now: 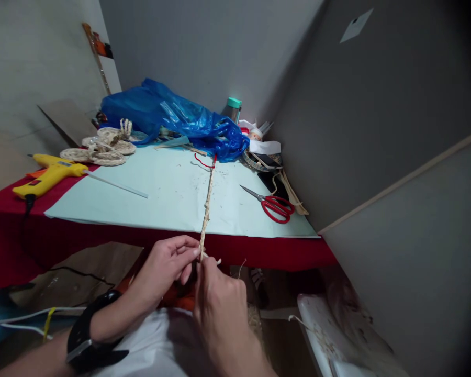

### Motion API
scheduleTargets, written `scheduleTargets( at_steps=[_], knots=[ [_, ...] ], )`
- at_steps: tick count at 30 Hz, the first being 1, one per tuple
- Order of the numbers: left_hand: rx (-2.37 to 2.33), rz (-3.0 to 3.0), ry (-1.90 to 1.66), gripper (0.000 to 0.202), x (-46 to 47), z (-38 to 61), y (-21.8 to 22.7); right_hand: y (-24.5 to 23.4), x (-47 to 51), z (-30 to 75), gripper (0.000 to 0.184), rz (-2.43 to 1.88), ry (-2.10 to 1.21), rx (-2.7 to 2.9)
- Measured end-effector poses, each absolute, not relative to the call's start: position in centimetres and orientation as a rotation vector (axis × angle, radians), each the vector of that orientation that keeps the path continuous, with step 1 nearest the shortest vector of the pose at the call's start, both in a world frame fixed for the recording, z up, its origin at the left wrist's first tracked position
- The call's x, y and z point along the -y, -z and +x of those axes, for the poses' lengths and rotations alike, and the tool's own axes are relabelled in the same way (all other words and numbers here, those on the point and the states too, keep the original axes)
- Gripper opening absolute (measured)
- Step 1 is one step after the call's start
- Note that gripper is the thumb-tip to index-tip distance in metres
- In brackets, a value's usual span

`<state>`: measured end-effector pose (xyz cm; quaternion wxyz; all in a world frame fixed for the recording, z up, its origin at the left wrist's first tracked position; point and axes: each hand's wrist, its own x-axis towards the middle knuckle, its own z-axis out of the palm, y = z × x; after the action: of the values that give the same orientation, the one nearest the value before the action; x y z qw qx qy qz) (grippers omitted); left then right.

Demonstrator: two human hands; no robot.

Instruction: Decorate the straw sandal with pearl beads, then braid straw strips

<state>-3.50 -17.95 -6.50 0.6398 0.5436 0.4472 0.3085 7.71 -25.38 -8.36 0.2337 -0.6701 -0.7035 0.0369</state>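
A pale braided cord [206,212] runs from the far part of the table toward me, its far end by a thin red tie [204,162]. At the table's front edge, my left hand [171,262] pinches the near end of the braid between thumb and fingers. Right beside it my right hand [222,298] is closed on the same cord's end, fingers curled and partly hidden. A short loose strand [214,259] sticks out between the hands. Red-handled scissors [272,206] lie with blades apart on the pale sheet, to the right of the braid.
A yellow glue gun [51,175] with a glue stick lies at the left. Coiled braids [102,149] sit behind it. A blue plastic bag [172,115] and a green-lidded bottle [233,107] stand at the back. A grey partition [369,120] bounds the right side.
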Motion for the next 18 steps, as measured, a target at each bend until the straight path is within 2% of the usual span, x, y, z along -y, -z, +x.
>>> scheduleTargets(
  at_steps=[5, 10, 13, 18],
  knots=[
    [-0.947, 0.987, -0.756, 0.024, 18.3, -3.9, 6.0, 8.7, 25.8, 7.5, 0.019, -1.675, 0.02, 2.02],
    [-0.897, 0.937, -0.736, 0.019, 17.7, -4.9, 5.3, 6.0, 25.7, 10.3, 0.023, -1.538, -0.223, 1.818],
    [-0.885, 0.971, -0.742, 0.016, 17.4, -5.1, 4.9, 5.1, 25.0, 11.3, 0.019, -1.515, -0.307, 1.609],
    [-0.891, 0.947, -0.739, 0.023, 17.1, -4.9, 4.6, 5.5, 23.5, 10.5, 0.021, -1.452, -0.799, 1.595]
  ],
)
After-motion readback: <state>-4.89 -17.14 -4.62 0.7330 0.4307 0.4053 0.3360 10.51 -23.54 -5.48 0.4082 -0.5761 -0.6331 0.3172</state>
